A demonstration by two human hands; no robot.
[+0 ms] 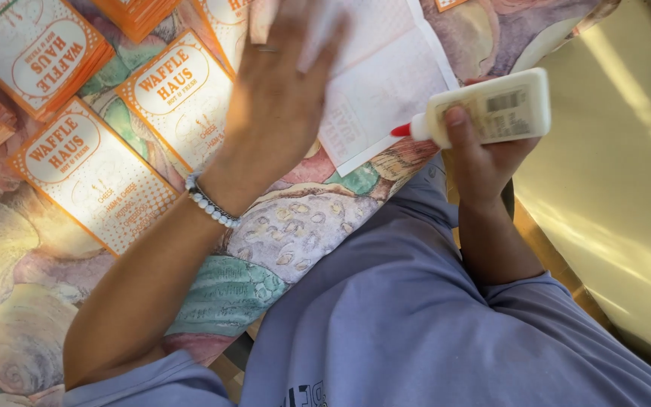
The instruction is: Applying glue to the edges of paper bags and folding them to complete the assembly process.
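Observation:
My left hand (276, 90) lies flat, fingers spread, on a white folded sheet of card (386, 83) on the patterned tablecloth (295, 226). It wears a ring and a pale bead bracelet. My right hand (484, 158) grips a white glue bottle (502, 109) with a red tip, held sideways. The tip points left at the sheet's lower right edge, just off the paper.
Several orange-and-white printed cards (92, 173) lie flat on the cloth at left, with stacks of them (35, 49) at the top left. The table edge runs diagonally above my lap. A pale yellow floor (627, 166) lies to the right.

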